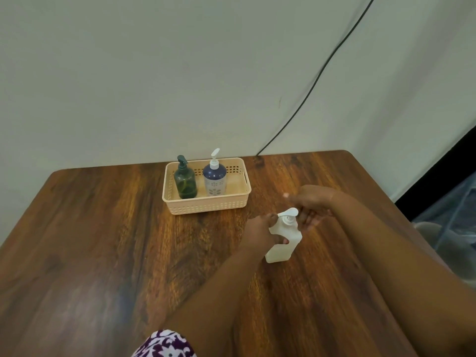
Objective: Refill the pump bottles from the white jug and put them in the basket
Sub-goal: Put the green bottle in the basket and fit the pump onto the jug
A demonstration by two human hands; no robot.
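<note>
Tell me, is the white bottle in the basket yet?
Out. The white bottle stands on the table, held by both hands, nearer than the basket.

Left hand (258, 229) wraps its grip around something pale; right hand (310, 206) pinches at its top, forearms converging.

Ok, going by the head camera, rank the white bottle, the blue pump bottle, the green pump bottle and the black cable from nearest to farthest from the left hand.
1. White bottle: gripped in the left hand.
2. Blue pump bottle: in the basket, on its right side.
3. Green pump bottle: basket's left side.
4. Black cable: on the wall, behind the table's far edge.
</note>
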